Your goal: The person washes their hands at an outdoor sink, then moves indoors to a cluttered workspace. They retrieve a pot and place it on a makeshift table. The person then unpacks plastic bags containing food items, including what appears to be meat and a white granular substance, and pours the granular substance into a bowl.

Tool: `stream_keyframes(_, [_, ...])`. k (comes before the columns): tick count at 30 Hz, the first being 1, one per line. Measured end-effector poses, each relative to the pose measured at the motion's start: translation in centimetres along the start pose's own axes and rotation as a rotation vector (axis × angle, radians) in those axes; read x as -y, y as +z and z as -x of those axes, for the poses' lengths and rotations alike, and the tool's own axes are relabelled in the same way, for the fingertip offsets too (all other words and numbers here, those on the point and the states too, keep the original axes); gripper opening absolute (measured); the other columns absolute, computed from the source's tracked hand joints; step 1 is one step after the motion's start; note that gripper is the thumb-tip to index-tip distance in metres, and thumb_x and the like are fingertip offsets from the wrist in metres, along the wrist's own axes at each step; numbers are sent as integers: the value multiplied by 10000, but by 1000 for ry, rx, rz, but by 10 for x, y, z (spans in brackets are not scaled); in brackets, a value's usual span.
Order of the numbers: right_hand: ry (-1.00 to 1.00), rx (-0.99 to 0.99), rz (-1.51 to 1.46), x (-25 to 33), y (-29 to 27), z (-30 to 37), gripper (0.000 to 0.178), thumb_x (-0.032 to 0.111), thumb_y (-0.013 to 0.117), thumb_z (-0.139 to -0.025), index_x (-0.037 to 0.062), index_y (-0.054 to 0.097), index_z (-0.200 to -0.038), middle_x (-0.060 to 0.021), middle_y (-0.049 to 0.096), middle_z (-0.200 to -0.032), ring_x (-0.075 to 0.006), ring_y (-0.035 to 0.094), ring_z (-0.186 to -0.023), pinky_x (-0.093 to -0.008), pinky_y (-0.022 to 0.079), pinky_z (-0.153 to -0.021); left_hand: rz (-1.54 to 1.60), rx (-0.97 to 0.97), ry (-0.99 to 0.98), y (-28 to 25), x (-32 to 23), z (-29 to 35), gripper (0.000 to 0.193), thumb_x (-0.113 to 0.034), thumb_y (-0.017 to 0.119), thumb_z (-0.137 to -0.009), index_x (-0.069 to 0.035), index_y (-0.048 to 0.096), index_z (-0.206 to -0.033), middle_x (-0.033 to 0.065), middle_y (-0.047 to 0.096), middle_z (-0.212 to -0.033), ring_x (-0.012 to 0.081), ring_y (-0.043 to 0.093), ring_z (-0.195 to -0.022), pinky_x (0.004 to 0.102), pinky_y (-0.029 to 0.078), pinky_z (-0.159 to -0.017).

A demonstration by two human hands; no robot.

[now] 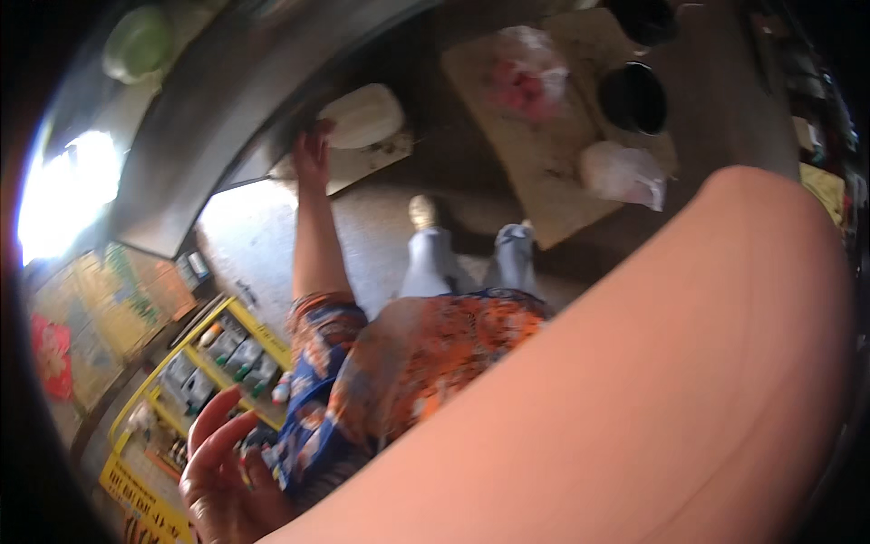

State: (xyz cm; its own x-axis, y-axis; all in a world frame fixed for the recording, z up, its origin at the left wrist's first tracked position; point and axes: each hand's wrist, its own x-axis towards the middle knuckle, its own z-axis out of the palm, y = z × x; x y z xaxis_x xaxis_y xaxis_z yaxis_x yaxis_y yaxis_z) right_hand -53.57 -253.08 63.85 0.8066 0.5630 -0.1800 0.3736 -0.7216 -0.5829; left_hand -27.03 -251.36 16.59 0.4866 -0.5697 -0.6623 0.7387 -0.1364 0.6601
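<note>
My left arm reaches forward and down, and my left hand (pixel 313 154) is at the near-left edge of a white, rounded plastic tray (pixel 365 116). The fingers look stretched out and somewhat blurred; whether they press on the rim is hard to see. My right forearm crosses the view very close up, from the elbow at the right to the lower left. There my right hand (pixel 227 471) hangs in the air with loosely bent fingers apart, and nothing shows in it. Part of its palm is hidden.
Flattened cardboard (pixel 507 136) on the floor bears a clear bag of pinkish-red things (pixel 526 77), a whitish plastic bag (pixel 623 174) and a black round container (pixel 633 98). At lower left stands a yellow-framed rack (pixel 195 344) of bottles. A pale green bowl (pixel 138 43) is upper left.
</note>
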Motion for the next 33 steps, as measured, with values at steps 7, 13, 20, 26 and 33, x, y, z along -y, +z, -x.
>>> stream_keyframes(7, [21,-38,40,-19,-68,-65,248,172,667,-647,37,678,-855,-95,629,-797,-266,597,-784,-411,529,-660,431,129,85,59,-120,27,319,-324,513,-863,-88,564,-1071,72,605,-1049,225,562,-955,348,448,-843])
stream_keyframes(13, [512,-1093,72,-151,5,21,623,269,703,-693,42,469,-1223,-151,468,-1227,-298,401,-1204,-404,329,-1011,420,-7,252,0,-102,70,342,-277,520,-911,3,539,-1107,121,571,-1134,232,523,-1068,350,453,-920])
stream_keyframes(20, [1063,-1234,237,-250,85,93,723,355,660,-757,53,340,-1331,-105,342,-1375,-296,245,-1328,-471,215,-1074,-25,-7,721,93,-178,191,323,-248,611,-864,32,572,-1020,125,643,-976,173,616,-884,255,521,-770])
stream_keyframes(26, [960,-1284,252,-283,82,75,602,339,616,-801,68,394,-1289,-81,382,-1349,-272,291,-1305,-468,202,-1077,-77,25,760,89,-206,187,442,-316,593,-858,43,543,-1110,140,595,-1113,210,558,-1041,314,435,-958])
stream_keyframes(33, [1033,-1468,201,-333,44,67,586,273,634,-790,21,397,-1263,-127,396,-1310,-302,300,-1282,-457,217,-1073,-75,109,818,101,-203,118,452,-309,573,-861,18,504,-1166,130,537,-1200,215,503,-1116,329,375,-1013])
